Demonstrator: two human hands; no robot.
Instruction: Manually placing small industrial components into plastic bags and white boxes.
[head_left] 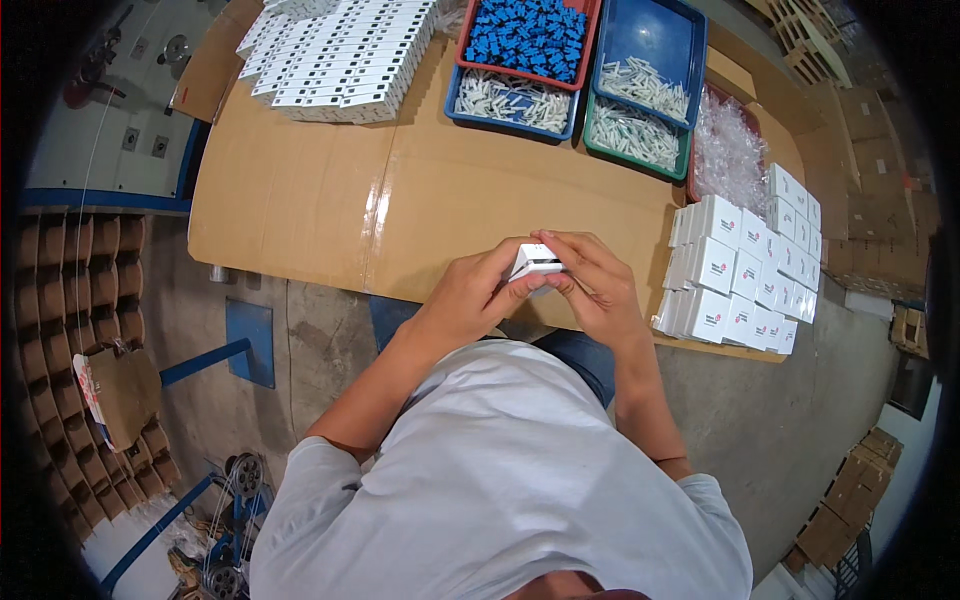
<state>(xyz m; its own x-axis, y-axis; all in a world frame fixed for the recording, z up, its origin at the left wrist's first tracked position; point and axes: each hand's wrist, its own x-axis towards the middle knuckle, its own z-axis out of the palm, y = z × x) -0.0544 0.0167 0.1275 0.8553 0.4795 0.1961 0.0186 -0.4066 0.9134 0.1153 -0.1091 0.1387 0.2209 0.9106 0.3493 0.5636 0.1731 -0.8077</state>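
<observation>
Just over the table's near edge, I hold a small white box [537,262] between both hands. The fingers of my left hand [468,292] wrap its left side, with the thumb along its lower edge. My right hand [603,290] closes on the box's right side, its fingertips at the top and its thumb below. A dark slot shows on the side of the box facing me. My fingers cover much of the rest, so its contents cannot be made out.
The cardboard-covered table [500,185] carries stacked white boxes [730,270] at right and rows of white cartons [340,55] at far left. Beyond my hands stand a red tray [463,45] of blue parts, a blue tray [650,35] of white tubes, and clear plastic bags [722,145].
</observation>
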